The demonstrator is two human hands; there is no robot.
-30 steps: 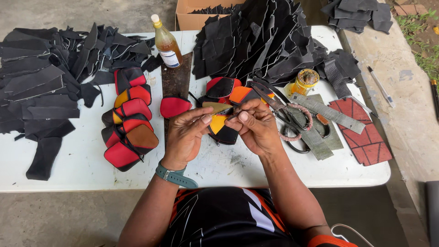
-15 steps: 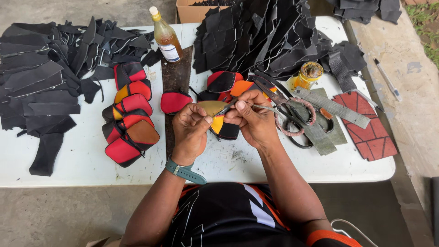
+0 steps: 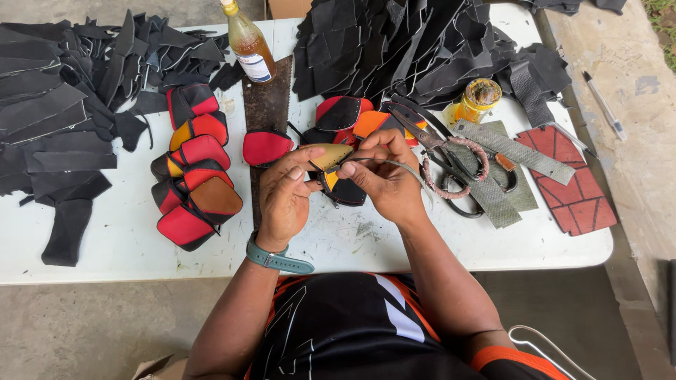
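Sitting at top of white table (image 3: 105, 246): amber bottle (image 3: 248, 42) with a white-and-blue label facing the camera, cardboard box corner (image 3: 289, 7) just right of it, yellow-lidded jar (image 3: 477, 98) right of the black leather pile (image 3: 415, 42). Pinching tan-and-black leather pouch (image 3: 332, 163) at table centre, left hand (image 3: 285, 197) fingers closed on its left edge, right hand (image 3: 384, 179) fingers closed on its right end and a grey cord (image 3: 401, 166). Lying long axis roughly left-right, tan tip pointing right and slightly up.

1. The left hand (image 3: 285, 200) and right hand (image 3: 384, 179) cover most of the small tan-and-black pouch (image 3: 331, 156) pinched between them.
2. Beyond the grip, the black leather pile (image 3: 415, 42) and bottle (image 3: 248, 42) run off the top edge.
3. A thin tool, perhaps a needle, is too small to tell.
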